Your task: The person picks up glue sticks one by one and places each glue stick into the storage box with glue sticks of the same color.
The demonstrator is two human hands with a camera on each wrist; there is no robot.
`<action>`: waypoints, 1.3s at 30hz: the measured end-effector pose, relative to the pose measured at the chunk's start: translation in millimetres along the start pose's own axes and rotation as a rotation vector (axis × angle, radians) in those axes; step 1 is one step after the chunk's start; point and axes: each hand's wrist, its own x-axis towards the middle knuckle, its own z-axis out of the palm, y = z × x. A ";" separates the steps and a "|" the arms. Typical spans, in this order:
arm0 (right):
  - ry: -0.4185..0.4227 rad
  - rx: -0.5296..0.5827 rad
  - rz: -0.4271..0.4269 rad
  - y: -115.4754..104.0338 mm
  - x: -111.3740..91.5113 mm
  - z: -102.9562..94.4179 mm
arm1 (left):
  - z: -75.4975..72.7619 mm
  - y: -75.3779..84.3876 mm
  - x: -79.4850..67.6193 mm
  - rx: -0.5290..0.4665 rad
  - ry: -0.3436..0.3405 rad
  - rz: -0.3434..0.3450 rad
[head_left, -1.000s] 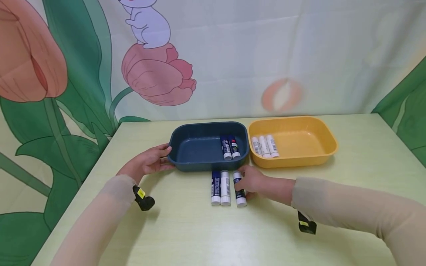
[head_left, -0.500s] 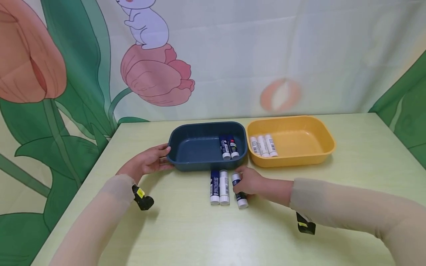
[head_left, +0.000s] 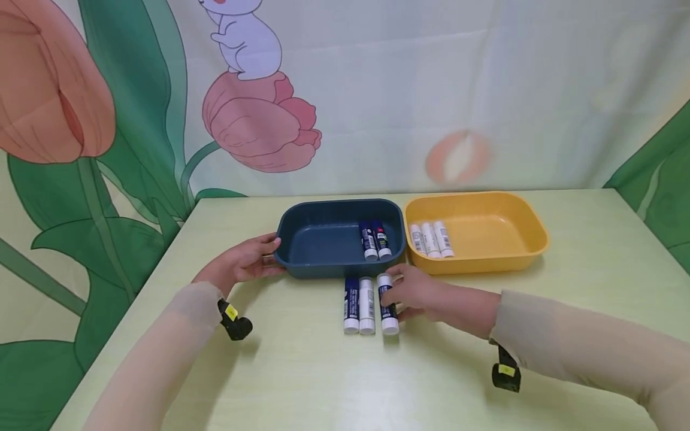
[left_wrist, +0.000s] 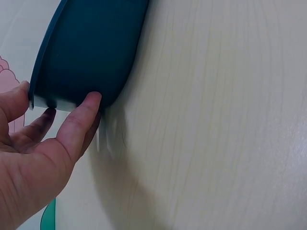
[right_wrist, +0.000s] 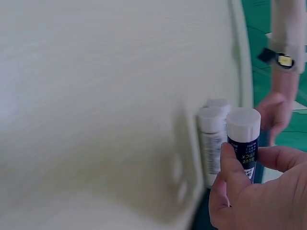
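Observation:
My right hand (head_left: 414,291) pinches a glue stick (right_wrist: 244,134) with a dark blue label and white ends between thumb and fingers. In the head view a shadow shows just below its near end. Left of it, a blue-capped glue stick (head_left: 351,305) and a white glue stick (head_left: 367,306) lie side by side on the table. My left hand (head_left: 248,260) holds the left end of a dark blue tray (head_left: 318,270), thumb at the rim and fingers against the outer wall (left_wrist: 91,57). Two dark blue glue sticks (head_left: 368,240) lie at the tray's right side.
A yellow tray (head_left: 493,263) stands against the blue tray's right side, with three white glue sticks (head_left: 430,240) at its left end. Behind the pale table (head_left: 302,383) hangs a cloth (head_left: 377,90) printed with tulips and a white animal.
The dark-labelled glue stick tilted, near end to the right, then straightened, and now sits slightly raised in my right hand. My left hand keeps its place on the blue tray.

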 end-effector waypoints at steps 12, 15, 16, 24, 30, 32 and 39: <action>-0.047 0.096 -0.124 -56.0 -20.7 -28.2 | 0.2 -0.1 -0.1 0.009 -0.011 0.001; -0.031 0.111 -0.143 -76.0 -24.5 -36.2 | 0.3 -0.4 0.7 0.009 -0.007 -0.005; -0.023 0.111 -0.153 -82.6 -25.4 -39.1 | 0.3 -0.2 0.7 0.009 -0.007 -0.006; 0.022 0.078 -0.212 -138.4 -26.9 -60.8 | -0.3 2.1 0.3 0.011 -0.005 -0.010; 0.046 -0.017 -0.238 -181.0 -21.0 -68.8 | -0.9 3.1 -0.7 0.016 -0.015 -0.007; 0.054 -0.057 -0.260 -191.3 -16.8 -69.2 | -0.8 3.1 -0.6 0.012 -0.018 -0.005; 0.053 -0.103 -0.281 -207.7 8.3 -61.5 | -0.7 2.2 -1.1 -0.009 -0.017 -0.013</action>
